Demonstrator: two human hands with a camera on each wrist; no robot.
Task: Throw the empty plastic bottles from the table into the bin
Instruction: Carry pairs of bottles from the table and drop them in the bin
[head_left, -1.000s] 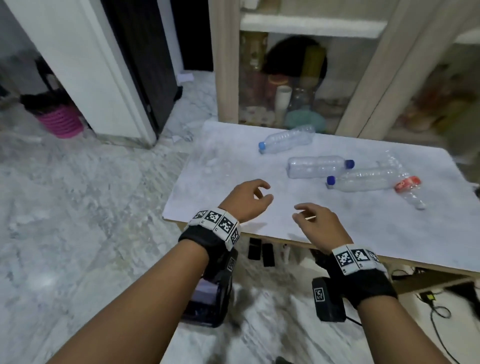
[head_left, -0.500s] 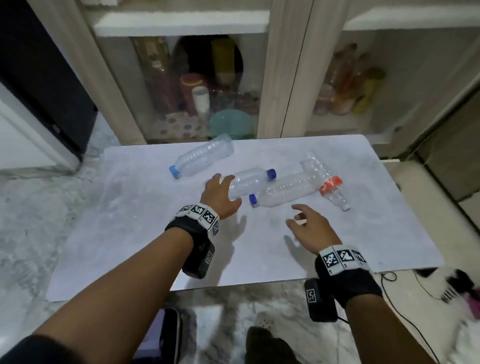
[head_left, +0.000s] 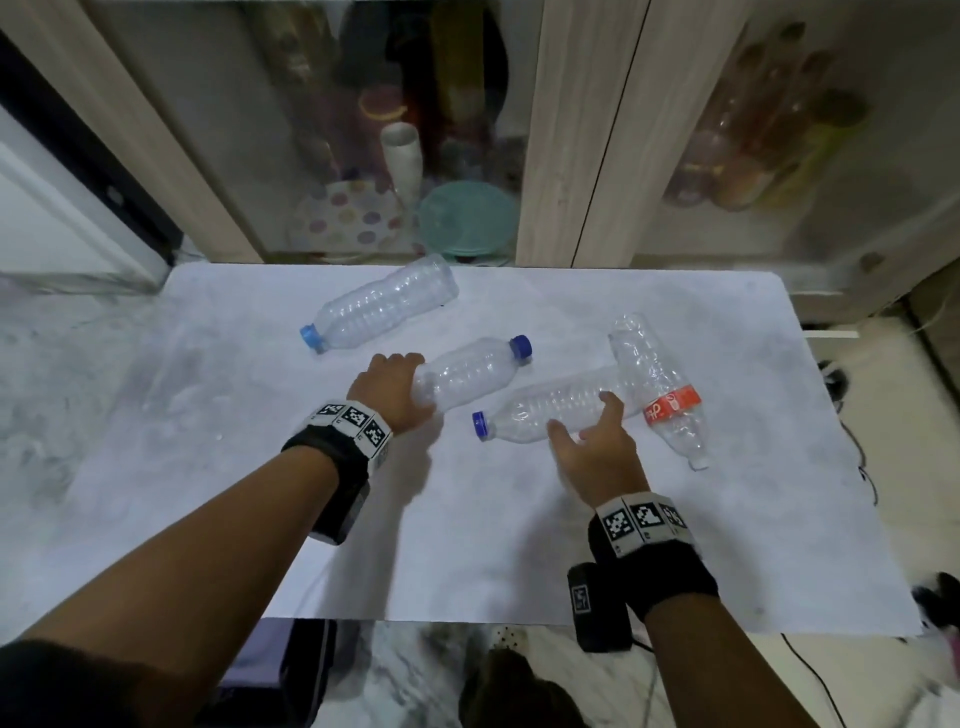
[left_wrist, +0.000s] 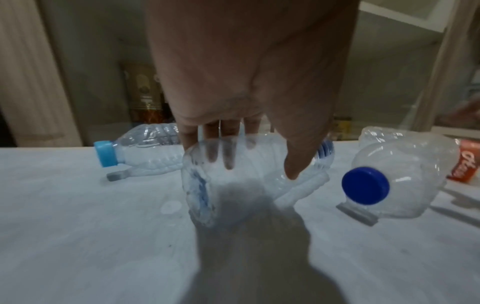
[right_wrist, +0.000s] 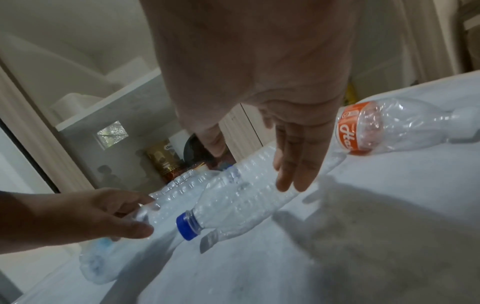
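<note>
Several empty clear plastic bottles lie on the white table (head_left: 260, 493). My left hand (head_left: 410, 379) grips the base of the middle bottle with a dark blue cap (head_left: 472, 371); in the left wrist view its fingers (left_wrist: 221, 148) and thumb curl round that bottle (left_wrist: 246, 185). My right hand (head_left: 582, 415) hovers open over a longer blue-capped bottle (head_left: 540, 410), thumb on one side, straight fingers (right_wrist: 293, 174) on the other side of the bottle (right_wrist: 233, 197). A light-blue-capped bottle (head_left: 384, 306) lies at the back left. An orange-labelled bottle (head_left: 660, 384) lies at the right. No bin is in view.
A glass-fronted cabinet (head_left: 571, 156) with jars and containers stands right behind the table. Marble floor (head_left: 62, 364) lies to the left and at the front. Black cables (head_left: 852, 457) hang off the table's right edge.
The view has swung onto the table. My left hand reached forward and took hold of the middle bottle's base. My right hand moved forward over the longer bottle.
</note>
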